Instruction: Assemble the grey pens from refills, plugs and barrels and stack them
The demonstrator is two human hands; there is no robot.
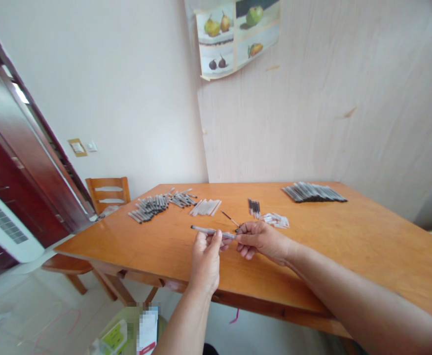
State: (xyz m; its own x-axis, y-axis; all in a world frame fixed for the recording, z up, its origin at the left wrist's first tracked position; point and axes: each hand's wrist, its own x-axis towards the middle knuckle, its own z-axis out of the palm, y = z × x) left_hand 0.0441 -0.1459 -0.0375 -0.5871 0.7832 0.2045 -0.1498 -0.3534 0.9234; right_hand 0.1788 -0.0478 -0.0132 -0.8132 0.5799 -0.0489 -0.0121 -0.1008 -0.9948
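Note:
My left hand point(205, 259) is closed around the clear barrel of a pen point(204, 230), thumb on top, with the pen's dark end pointing left. The fingers of my right hand point(264, 239) pinch the pen's other end. From behind those fingers a thin dark-and-pale refill point(228, 216) slants up to the left; whether my right hand holds it too I cannot tell. Something small and black shows at the right fingertips, partly hidden. Just beyond my right hand are a bundle of white-ended sticks point(277, 220) and a small group of dark refills point(254, 208).
On the wooden table point(138, 246), a heap of grey pens point(151, 207) lies at the left, beside a row of pale tubes point(205, 207). Neatly lined pens with black ends point(314, 192) rest at the back right. A chair point(108, 190) stands beyond the left edge.

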